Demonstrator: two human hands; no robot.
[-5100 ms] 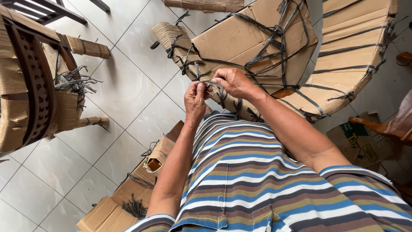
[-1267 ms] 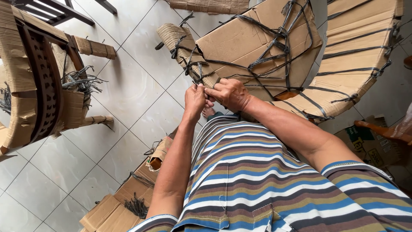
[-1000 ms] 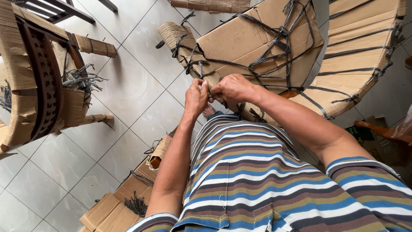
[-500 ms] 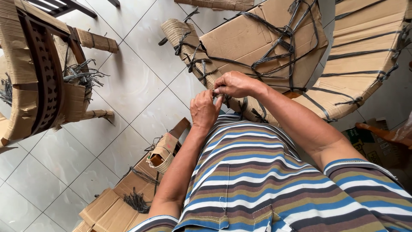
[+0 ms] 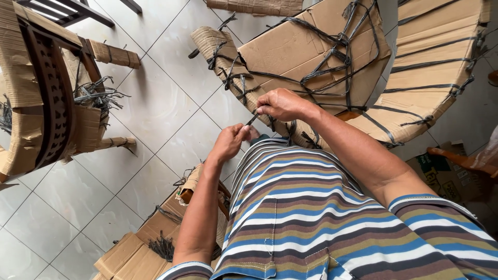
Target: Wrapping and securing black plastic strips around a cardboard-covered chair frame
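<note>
Left hand: the left hand (image 5: 228, 142) is sitting lower, just above the striped shirt (image 5: 311, 218), fingers closing in a pinch on the near end of a dark strap (image 5: 252, 119).
Right hand: the right hand (image 5: 280, 103) is sitting higher and further out, fingers curling shut around the far end of the same dark strap.
Dark strap: it is running taut and slanted between the two hands, only a short stretch showing; it is lying just in front of the cardboard-wrapped piece (image 5: 311, 52).
Cardboard-wrapped piece: it is leaning against the person's front, brown corrugated board crossed by knotted dark bands, one wrapped leg (image 5: 218, 49) sticking out to the left.
Second wrapped piece: a curved cardboard-covered item (image 5: 441, 67) is standing just beside the first, to the right, also banded.
Left side: a cardboard-wrapped chair (image 5: 41, 98) is standing on the tiled floor (image 5: 155, 103), well apart from the hands, loose strap ends bunching at its seat.
Below the left arm: flat cardboard scraps (image 5: 135, 254) are lying on the floor with cut strap pieces on them.
</note>
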